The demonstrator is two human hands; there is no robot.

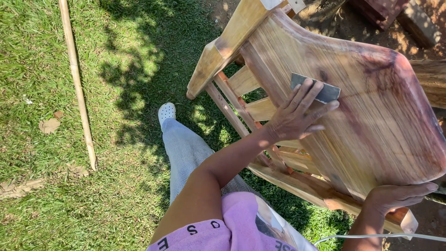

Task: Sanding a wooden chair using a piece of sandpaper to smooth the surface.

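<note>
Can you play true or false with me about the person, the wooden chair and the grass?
1. The left hand presses a grey sanding sheet flat on the wooden chair. True.
2. The right hand holds a hammer. False: it grips the chair's edge and holds no tool.
3. A long pole lies on the grass. True.
4. The chair stands upright on a floor. False: it is tipped over, with its legs pointing away over the grass.
5. The person's shoe is white. True.
</note>
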